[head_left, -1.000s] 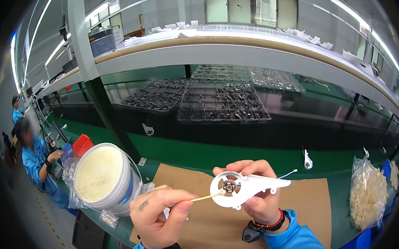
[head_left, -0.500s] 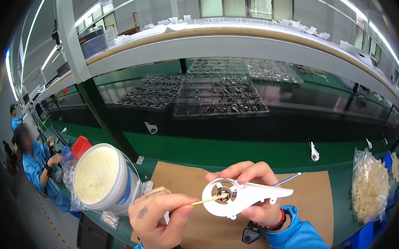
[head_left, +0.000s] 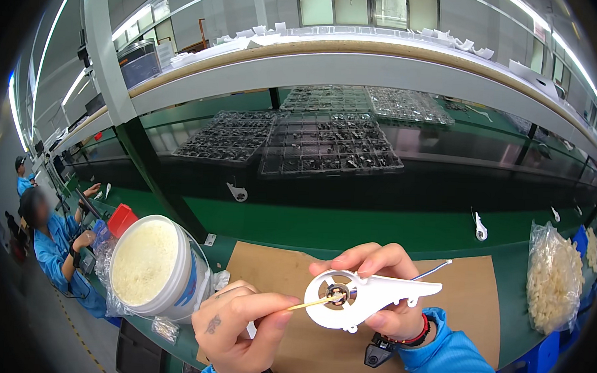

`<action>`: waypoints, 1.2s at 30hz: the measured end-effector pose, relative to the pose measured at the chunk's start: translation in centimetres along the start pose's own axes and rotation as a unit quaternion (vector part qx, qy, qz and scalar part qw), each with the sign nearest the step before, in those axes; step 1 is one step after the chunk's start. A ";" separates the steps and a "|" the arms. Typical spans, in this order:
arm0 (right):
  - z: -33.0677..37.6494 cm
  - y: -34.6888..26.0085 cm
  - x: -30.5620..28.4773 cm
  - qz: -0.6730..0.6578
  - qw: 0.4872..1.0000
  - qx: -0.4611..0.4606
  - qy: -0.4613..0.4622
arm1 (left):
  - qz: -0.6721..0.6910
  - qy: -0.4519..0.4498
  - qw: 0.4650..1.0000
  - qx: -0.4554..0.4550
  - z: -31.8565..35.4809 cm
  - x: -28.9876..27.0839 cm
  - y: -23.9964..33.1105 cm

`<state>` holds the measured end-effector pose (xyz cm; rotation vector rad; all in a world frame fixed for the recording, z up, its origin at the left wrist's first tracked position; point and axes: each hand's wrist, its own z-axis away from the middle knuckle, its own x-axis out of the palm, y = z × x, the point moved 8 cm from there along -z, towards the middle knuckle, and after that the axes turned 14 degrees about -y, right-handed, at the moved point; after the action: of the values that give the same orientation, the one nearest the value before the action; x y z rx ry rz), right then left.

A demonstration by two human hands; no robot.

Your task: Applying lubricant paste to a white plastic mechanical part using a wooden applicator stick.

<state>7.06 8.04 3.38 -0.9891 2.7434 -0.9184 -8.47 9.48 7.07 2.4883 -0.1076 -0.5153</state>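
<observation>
The slender yellow stick (head_left: 307, 303) pinched by the left hand (head_left: 242, 327), contact unclear, is best guided lightly, the right hand (head_left: 405, 316)'s white teardrop plastic housing (head_left: 380, 292) gripped steadily.

Bright o/h tubes (head_left: 581, 77), dk fisheye corners

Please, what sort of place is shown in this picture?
Probably a factory assembly workshop: the right hand holds a white teardrop-shaped plastic housing, gridded trays of small parts lie beyond it, and a co-worker in blue is at the left.
</observation>
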 end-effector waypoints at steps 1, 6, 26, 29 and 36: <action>0.0 -0.1 0.0 0.001 1.000 0.000 0.000 | 0.001 0.000 1.000 0.001 0.0 0.0 0.0; 0.0 0.1 0.1 -0.012 1.000 0.004 -0.001 | -0.020 -0.004 1.000 0.003 0.1 -0.1 0.1; 0.1 1.3 -0.7 -0.026 0.998 0.049 0.042 | 0.006 0.082 0.997 -0.002 0.4 -1.6 -0.2; 0.1 2.2 -1.5 -0.042 0.994 0.075 0.070 | -0.002 0.077 0.997 -0.022 0.7 -2.8 -0.7; 4.4 11.1 -12.4 -0.066 0.933 0.240 0.261 | -0.037 0.156 0.986 -0.045 1.1 -6.2 -1.0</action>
<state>11.87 20.09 -7.99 -0.9378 2.6007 -2.0084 -14.62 10.91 7.73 2.4579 0.1293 -0.1514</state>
